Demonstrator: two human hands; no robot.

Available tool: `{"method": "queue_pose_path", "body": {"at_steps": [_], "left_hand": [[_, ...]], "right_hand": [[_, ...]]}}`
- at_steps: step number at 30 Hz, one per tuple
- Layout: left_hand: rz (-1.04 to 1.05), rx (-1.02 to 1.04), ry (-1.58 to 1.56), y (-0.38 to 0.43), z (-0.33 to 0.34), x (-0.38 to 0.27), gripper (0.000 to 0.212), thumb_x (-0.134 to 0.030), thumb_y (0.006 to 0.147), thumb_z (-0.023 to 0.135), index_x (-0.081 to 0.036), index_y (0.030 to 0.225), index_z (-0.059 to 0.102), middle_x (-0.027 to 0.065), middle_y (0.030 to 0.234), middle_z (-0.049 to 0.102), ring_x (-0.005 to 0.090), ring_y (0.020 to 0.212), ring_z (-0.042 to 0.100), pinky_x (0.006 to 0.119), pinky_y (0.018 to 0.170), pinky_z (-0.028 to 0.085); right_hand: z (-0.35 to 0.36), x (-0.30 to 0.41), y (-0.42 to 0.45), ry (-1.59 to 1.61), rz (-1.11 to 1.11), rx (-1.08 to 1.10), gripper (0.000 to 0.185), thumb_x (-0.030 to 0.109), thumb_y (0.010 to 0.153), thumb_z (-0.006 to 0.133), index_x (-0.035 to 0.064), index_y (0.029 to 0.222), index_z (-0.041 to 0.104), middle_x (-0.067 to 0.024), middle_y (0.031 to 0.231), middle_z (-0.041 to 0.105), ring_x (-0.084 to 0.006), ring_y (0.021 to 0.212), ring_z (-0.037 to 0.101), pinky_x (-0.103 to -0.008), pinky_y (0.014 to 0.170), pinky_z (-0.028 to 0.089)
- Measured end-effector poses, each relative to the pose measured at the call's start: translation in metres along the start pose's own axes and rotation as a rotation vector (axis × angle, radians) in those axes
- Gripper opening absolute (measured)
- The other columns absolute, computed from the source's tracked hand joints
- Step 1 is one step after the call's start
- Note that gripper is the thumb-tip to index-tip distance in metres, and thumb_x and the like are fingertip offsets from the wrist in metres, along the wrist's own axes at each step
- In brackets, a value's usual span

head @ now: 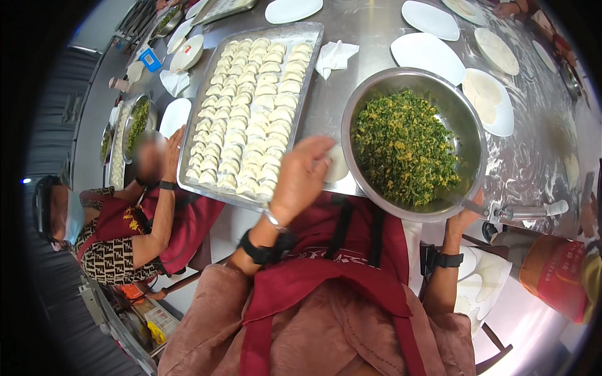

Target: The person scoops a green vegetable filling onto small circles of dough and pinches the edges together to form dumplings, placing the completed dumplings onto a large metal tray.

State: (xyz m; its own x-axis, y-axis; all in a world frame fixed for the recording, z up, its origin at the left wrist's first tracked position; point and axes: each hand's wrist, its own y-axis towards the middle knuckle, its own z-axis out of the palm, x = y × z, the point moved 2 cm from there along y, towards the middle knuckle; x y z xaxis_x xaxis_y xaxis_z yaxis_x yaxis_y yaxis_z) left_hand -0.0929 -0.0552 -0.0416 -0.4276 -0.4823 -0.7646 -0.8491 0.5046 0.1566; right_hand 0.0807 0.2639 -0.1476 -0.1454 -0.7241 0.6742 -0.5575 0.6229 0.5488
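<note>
My left hand [304,171] is between the dumpling tray and the steel bowl, fingers loosely bent and apart, with nothing visible in it. Beside its fingertips a round dough wrapper [336,164] lies at the table edge, partly behind the bowl. My right hand [465,214] grips the lower right rim of the steel mixing bowl [471,188]; its fingers are mostly hidden. Chopped green and yellow filling [404,145] fills much of the bowl, and a metal utensil [470,205] leans over the rim. Rows of folded dumplings [249,113] cover the metal tray [308,61].
White plates [425,54], one with stacked wrappers [484,96], stand beyond the bowl. Crumpled tissue [336,57] lies by the tray. Flour marks the steel table [526,155] at right. A co-worker [122,235] sits at left, a hand [173,152] at the tray's left edge.
</note>
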Motion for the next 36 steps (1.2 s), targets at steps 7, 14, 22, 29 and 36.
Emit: {"method": "queue_pose_path", "body": {"at_steps": [7, 14, 22, 29, 36], "left_hand": [[0.15, 0.02, 0.539, -0.002, 0.054, 0.024, 0.038, 0.005, 0.071, 0.061, 0.002, 0.109, 0.058, 0.0167, 0.113, 0.055, 0.0375, 0.109, 0.052, 0.042, 0.091, 0.048], [0.152, 0.039, 0.554, 0.014, 0.046, 0.034, 0.018, 0.002, 0.07, 0.064, -0.003, 0.086, 0.058, 0.0149, 0.089, 0.056, 0.0362, 0.089, 0.054, 0.044, 0.075, 0.046], [0.139, -0.107, 0.419, -0.002, 0.048, 0.036, 0.015, -0.004, 0.071, 0.07, -0.003, 0.084, 0.061, 0.0151, 0.085, 0.06, 0.0363, 0.087, 0.058, 0.046, 0.072, 0.047], [-0.13, -0.097, -0.382, -0.018, 0.025, 0.043, 0.008, -0.002, 0.08, 0.069, 0.0, 0.088, 0.067, 0.0081, 0.09, 0.066, 0.0178, 0.079, 0.063, 0.03, 0.074, 0.05], [-0.38, 0.013, -1.429, -0.026, 0.006, 0.019, 0.026, -0.008, 0.094, 0.056, 0.005, 0.116, 0.054, 0.0223, 0.122, 0.06, 0.0326, 0.115, 0.06, 0.042, 0.099, 0.05]], "right_hand": [[-0.028, 0.002, -0.009, 0.481, 0.633, -0.028, 0.024, 0.006, 0.093, 0.059, -0.0049, 0.115, 0.062, -0.0056, 0.09, 0.066, -0.0096, 0.075, 0.057, -0.0242, 0.071, 0.046], [-0.059, 0.084, -0.004, 0.637, 0.568, 0.052, 0.048, 0.0, 0.083, 0.07, -0.0007, 0.129, 0.056, -0.0039, 0.103, 0.059, -0.0078, 0.082, 0.056, -0.0218, 0.077, 0.047], [-0.038, 0.116, 0.022, 0.218, 0.254, 0.12, 0.011, 0.006, 0.086, 0.069, 0.0013, 0.096, 0.069, -0.0048, 0.082, 0.062, -0.0103, 0.063, 0.054, -0.025, 0.059, 0.045], [-0.055, 0.134, 0.059, 0.137, 0.323, -0.013, 0.012, 0.009, 0.087, 0.065, -0.0008, 0.093, 0.07, -0.0089, 0.071, 0.066, -0.0142, 0.061, 0.062, -0.0278, 0.058, 0.048], [-0.015, 0.086, 0.079, -0.107, 0.128, -0.061, 0.012, 0.01, 0.086, 0.065, 0.0001, 0.092, 0.071, -0.0127, 0.071, 0.069, -0.021, 0.062, 0.066, -0.0322, 0.059, 0.05]]}}
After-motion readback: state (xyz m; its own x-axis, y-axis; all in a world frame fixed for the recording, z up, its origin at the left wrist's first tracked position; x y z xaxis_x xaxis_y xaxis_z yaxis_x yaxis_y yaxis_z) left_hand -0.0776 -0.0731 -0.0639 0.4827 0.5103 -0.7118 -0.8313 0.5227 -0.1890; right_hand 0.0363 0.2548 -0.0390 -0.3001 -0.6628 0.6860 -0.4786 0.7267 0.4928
